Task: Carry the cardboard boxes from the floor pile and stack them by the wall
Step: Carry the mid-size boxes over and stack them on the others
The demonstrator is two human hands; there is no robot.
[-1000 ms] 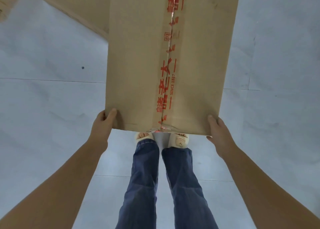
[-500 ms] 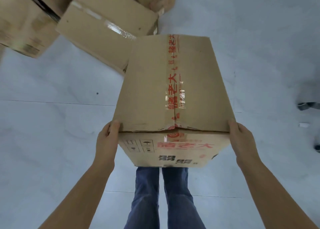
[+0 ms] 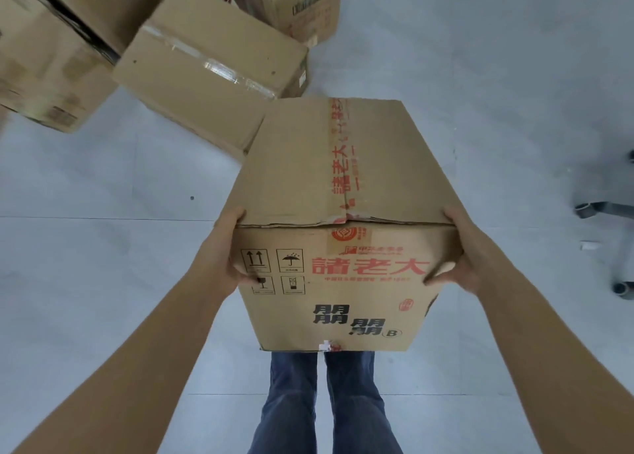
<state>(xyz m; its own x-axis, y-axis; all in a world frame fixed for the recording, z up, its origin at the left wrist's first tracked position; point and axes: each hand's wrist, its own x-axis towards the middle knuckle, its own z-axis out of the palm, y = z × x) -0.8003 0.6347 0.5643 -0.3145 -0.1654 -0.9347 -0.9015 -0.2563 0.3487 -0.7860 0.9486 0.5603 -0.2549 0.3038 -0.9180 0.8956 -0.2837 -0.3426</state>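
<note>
Brown corrugated cardboard box sealed with red-printed tape (image 3: 343,220) is held up off the floor, in front of the person, above the blue denim legs (image 3: 326,402). Near face carries red and black print plus four square handling symbols; top flaps are creased, and the tape seam runs lengthwise down the middle. Small white scrap at the bottom edge.

Left hand (image 3: 224,251) clamps the box's left near corner, fingers wrapped along the side, thumb on the front face. Right hand (image 3: 461,251) does the same on the right corner, thumb pressed on the front face. Both hands firmly grip the box, spread the full box width apart.

Behind it, the floor pile: flat plain-brown carton with clear glossy tape (image 3: 206,66) just beyond the held box's far left corner, blurred big carton with a black band (image 3: 51,59) at far left, upright carton with a barcode label (image 3: 302,4) at top. Pale grey smooth tiled floor (image 3: 85,282) with thin seams. Grey castor chair base (image 3: 607,220) at the right edge.
</note>
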